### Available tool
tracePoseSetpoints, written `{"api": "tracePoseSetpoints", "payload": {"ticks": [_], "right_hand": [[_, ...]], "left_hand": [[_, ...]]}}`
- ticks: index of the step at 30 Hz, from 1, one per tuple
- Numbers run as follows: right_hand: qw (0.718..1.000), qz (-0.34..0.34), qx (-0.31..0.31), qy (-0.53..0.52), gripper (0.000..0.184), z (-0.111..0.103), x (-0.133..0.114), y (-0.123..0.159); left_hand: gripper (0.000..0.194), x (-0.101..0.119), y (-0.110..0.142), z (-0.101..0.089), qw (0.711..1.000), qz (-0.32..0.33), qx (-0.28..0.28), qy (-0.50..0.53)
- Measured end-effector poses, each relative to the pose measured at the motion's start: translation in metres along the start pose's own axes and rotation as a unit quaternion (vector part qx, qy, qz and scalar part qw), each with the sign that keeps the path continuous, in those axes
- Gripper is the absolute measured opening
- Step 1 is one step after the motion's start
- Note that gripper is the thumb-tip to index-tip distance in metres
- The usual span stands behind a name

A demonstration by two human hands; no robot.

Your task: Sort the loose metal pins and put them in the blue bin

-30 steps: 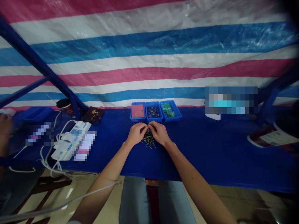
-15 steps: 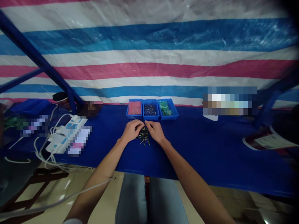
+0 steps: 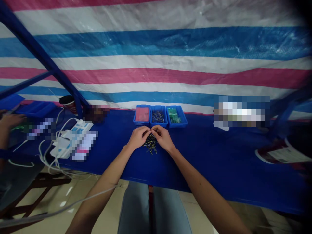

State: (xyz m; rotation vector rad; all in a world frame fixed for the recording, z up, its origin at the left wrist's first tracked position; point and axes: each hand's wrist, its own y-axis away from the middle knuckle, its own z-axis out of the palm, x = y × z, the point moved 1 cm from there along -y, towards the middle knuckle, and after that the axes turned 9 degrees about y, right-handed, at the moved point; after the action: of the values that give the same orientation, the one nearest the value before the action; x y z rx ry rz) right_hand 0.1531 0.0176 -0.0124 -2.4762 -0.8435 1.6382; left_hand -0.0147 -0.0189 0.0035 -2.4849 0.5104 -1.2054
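Both my hands meet fingertip to fingertip over a loose pile of thin dark and brassy screw-like pieces [image 3: 151,145] on the blue table. My left hand [image 3: 138,137] is pinched closed; whatever is between its fingertips is too small to make out. Thumb and fingers of my right hand [image 3: 162,136] are likewise pressed together, touching the left fingertips. Just beyond them stand a blue bin holding pink sheets [image 3: 142,114], a blue bin of similar thin metal pieces [image 3: 158,117], and a blue bin with green plastic packets [image 3: 174,115].
A white power strip [image 3: 70,138] with tangled cables lies to the left, beside a blurred-out card. A dark cup [image 3: 69,103] stands behind it. At far left is another person's hand [image 3: 12,120]. On the right lies a maroon-and-white container [image 3: 280,152]. A striped tarp [image 3: 156,74] hangs behind.
My hands stay over the pile with fingertips together, shifting only slightly. The camera view has moved a little. The other person's hand at far left has come further into view.
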Motion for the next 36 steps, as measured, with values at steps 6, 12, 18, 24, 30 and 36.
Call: {"api": "tracePoseSetpoints", "payload": {"ticks": [6, 12, 18, 24, 30, 36], "right_hand": [[0.999, -0.019, 0.031, 0.027, 0.016, 0.001, 0.005, 0.002], [0.995, -0.041, 0.043, 0.084, 0.017, 0.000, -0.004, 0.003], [0.991, -0.057, 0.026, 0.120, 0.024, 0.002, -0.006, 0.002], [0.984, -0.075, 0.029, 0.160, 0.030, 0.001, -0.008, 0.006], [0.975, -0.045, 0.031, 0.217, 0.045, 0.000, -0.007, 0.009], [0.987, -0.032, 0.029, 0.158, 0.033, -0.005, -0.010, 0.009]], "left_hand": [[0.020, -0.001, 0.001, 0.000, 1.000, 0.004, 0.003, 0.015], [0.021, -0.003, 0.000, -0.002, 0.999, -0.001, 0.004, 0.040], [0.023, -0.003, -0.001, -0.002, 0.999, -0.001, 0.007, 0.054], [0.019, -0.002, 0.000, -0.001, 0.999, 0.006, 0.017, 0.034], [0.017, 0.001, 0.002, 0.000, 0.999, 0.029, 0.002, 0.025], [0.020, 0.001, 0.003, 0.000, 1.000, 0.025, -0.007, 0.009]]}}
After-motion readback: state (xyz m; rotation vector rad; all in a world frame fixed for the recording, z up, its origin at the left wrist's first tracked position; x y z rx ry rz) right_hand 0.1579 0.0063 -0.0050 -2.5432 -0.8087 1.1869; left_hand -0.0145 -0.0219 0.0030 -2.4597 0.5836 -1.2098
